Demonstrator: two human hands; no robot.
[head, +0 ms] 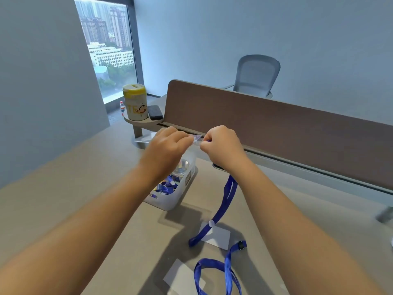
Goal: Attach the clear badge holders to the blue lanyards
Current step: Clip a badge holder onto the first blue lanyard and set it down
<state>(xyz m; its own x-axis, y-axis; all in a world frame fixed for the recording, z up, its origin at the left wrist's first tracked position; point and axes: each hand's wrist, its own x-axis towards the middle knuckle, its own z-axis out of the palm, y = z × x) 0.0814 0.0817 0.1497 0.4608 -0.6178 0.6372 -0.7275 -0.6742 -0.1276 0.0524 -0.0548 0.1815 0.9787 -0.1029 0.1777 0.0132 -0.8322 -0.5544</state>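
Observation:
My left hand (pixel 168 145) pinches the top of a clear badge holder (pixel 196 139), raised above the desk. My right hand (pixel 223 145) pinches the clip end of a blue lanyard (pixel 225 201) right against the holder's edge. The lanyard hangs from that hand down to the desk, where it loops across a flat badge holder (pixel 219 236). A second blue lanyard (pixel 214 271) lies coiled near the front edge, next to another flat holder (pixel 180 275).
A translucent bin (pixel 170 201) with blue lanyards and clear holders stands under my left wrist. A brown divider panel (pixel 276 128) runs along the desk's far side. A yellow-lidded canister (pixel 135 103) and a dark case (pixel 155 112) sit far left. An office chair (pixel 257 75) stands behind.

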